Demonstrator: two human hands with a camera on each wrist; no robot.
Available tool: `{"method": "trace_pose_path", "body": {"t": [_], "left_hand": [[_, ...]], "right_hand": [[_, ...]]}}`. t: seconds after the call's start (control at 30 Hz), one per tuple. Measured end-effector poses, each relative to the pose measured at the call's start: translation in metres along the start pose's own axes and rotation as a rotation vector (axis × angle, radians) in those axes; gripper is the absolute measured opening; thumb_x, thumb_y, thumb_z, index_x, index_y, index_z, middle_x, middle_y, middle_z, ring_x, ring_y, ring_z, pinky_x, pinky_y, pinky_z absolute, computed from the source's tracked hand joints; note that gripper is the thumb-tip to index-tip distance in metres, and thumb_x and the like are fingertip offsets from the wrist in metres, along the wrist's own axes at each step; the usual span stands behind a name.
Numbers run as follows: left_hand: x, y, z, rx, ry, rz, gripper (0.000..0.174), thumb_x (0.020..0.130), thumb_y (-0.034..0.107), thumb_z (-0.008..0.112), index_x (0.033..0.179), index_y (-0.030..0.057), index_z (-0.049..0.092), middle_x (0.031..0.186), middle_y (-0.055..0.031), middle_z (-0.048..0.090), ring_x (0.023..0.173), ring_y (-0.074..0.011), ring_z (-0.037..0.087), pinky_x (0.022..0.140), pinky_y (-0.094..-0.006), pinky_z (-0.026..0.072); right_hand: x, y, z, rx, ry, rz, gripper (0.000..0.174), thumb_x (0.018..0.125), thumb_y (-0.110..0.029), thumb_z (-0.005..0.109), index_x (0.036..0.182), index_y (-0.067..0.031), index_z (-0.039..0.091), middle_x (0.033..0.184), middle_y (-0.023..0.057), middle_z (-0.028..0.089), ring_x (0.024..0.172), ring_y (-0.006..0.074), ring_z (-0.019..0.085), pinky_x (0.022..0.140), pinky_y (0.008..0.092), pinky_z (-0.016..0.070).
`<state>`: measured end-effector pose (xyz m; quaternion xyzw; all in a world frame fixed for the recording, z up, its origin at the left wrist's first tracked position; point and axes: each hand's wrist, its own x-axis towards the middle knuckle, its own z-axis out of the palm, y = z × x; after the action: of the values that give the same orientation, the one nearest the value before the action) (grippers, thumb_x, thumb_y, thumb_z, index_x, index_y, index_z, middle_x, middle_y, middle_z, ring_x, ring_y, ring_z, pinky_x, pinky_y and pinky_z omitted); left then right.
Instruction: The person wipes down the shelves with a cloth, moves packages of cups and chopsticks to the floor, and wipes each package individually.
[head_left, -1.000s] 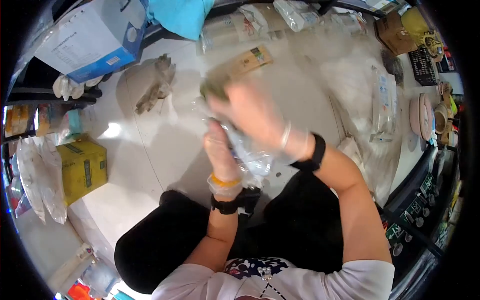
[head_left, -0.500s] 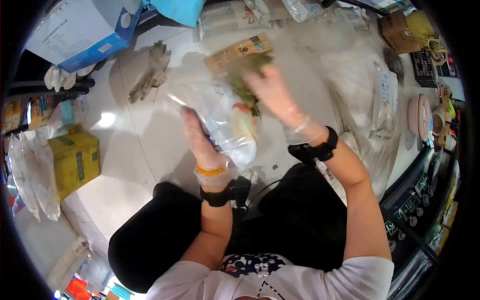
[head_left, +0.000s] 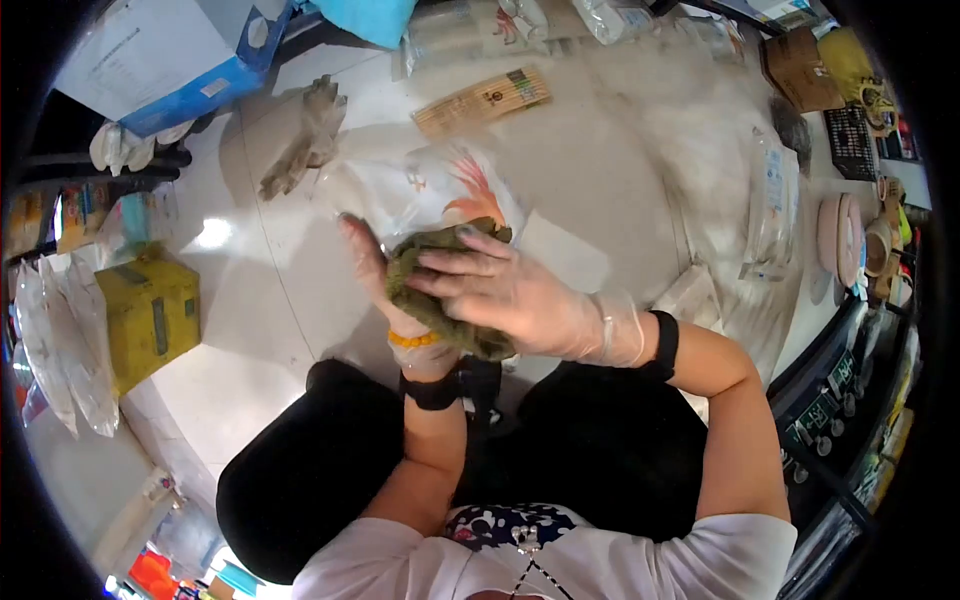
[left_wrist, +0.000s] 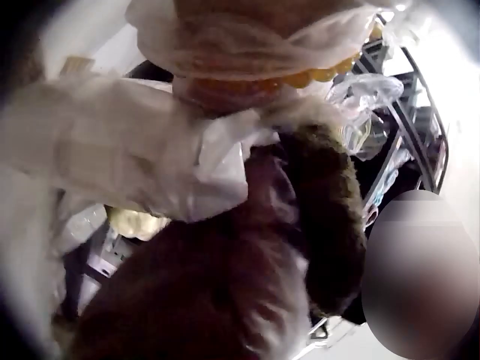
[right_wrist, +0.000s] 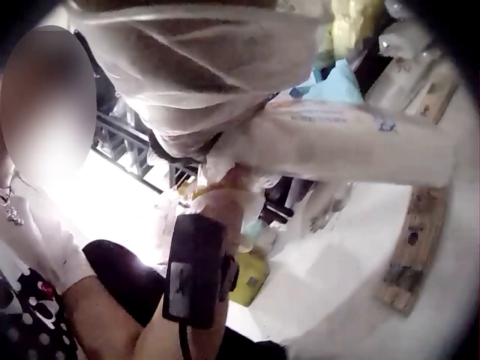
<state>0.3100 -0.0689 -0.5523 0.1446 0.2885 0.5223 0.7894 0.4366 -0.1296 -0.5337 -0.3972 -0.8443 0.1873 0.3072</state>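
Observation:
A clear and white plastic package with a red print is held up from below by my left hand, whose thumb side shows; its other fingers are hidden. My right hand lies over a folded green-brown cloth, fingers bent across it, pressing it against the package's near end and the left palm. Both hands wear thin clear gloves. In the left wrist view the dark cloth is beside the gloved fingers and the pale package. The package sticks out past the hands in the right wrist view.
A bundle of wooden sticks and a crumpled grey-brown glove or rag lie on the tiled floor. A yellow box stands left, a blue and white carton upper left. Large plastic sheeting and a packet lie right.
The right hand has brought the cloth down and left from above the package onto its near end beside the left hand. The package has turned so that its red print shows.

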Motion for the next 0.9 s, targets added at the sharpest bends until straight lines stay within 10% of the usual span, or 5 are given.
{"method": "trace_pose_path", "body": {"t": [0.23, 0.3, 0.47, 0.57, 0.9], "left_hand": [[0.0, -0.021, -0.009, 0.334, 0.219, 0.12, 0.053, 0.096, 0.038, 0.035, 0.134, 0.0012, 0.034, 0.133, -0.0103, 0.042, 0.118, -0.0216, 0.043, 0.103, -0.0337, 0.0321], [-0.003, -0.015, -0.014, -0.164, -0.311, 0.114, 0.055, 0.095, 0.046, 0.03, 0.126, 0.0018, 0.04, 0.119, -0.0117, 0.05, 0.107, -0.0266, 0.051, 0.096, -0.0414, 0.0393], [-0.005, -0.021, 0.026, 0.018, 0.221, 0.172, 0.052, 0.098, 0.039, 0.026, 0.119, -0.0024, 0.047, 0.11, -0.0105, 0.054, 0.104, -0.0211, 0.051, 0.096, -0.0359, 0.0385], [0.001, -0.008, -0.001, -0.113, -0.333, 0.18, 0.06, 0.093, 0.053, 0.03, 0.122, 0.0025, 0.046, 0.115, -0.0099, 0.052, 0.109, -0.0222, 0.048, 0.097, -0.0358, 0.0364], [0.002, -0.003, 0.005, -0.202, -0.195, 0.222, 0.056, 0.092, 0.049, 0.037, 0.126, 0.0042, 0.042, 0.117, -0.011, 0.052, 0.107, -0.0217, 0.051, 0.093, -0.037, 0.0418]], "right_hand": [[0.038, 0.017, -0.022, 0.293, 0.035, 0.516, 0.028, 0.08, -0.008, 0.053, 0.107, -0.0139, 0.049, 0.118, 0.0166, 0.054, 0.106, 0.0307, 0.054, 0.097, 0.0468, 0.0344], [0.025, -0.003, -0.002, -0.032, 0.142, 0.149, 0.031, 0.079, -0.01, 0.055, 0.109, -0.009, 0.046, 0.114, 0.017, 0.055, 0.108, 0.03, 0.053, 0.096, 0.0454, 0.0346], [0.03, 0.007, -0.012, -0.034, 0.066, 0.258, 0.029, 0.082, -0.014, 0.05, 0.108, -0.0033, 0.044, 0.116, 0.0173, 0.053, 0.11, 0.0309, 0.051, 0.096, 0.0447, 0.0368], [0.031, 0.001, -0.006, -0.03, -0.018, 0.297, 0.025, 0.082, -0.012, 0.048, 0.105, -0.0028, 0.044, 0.119, 0.0181, 0.052, 0.112, 0.0307, 0.05, 0.095, 0.0426, 0.0388], [0.03, -0.007, -0.008, -0.014, 0.055, 0.211, 0.025, 0.076, -0.011, 0.055, 0.099, -0.0027, 0.049, 0.124, 0.0159, 0.051, 0.119, 0.0316, 0.044, 0.1, 0.0421, 0.0353]]}}
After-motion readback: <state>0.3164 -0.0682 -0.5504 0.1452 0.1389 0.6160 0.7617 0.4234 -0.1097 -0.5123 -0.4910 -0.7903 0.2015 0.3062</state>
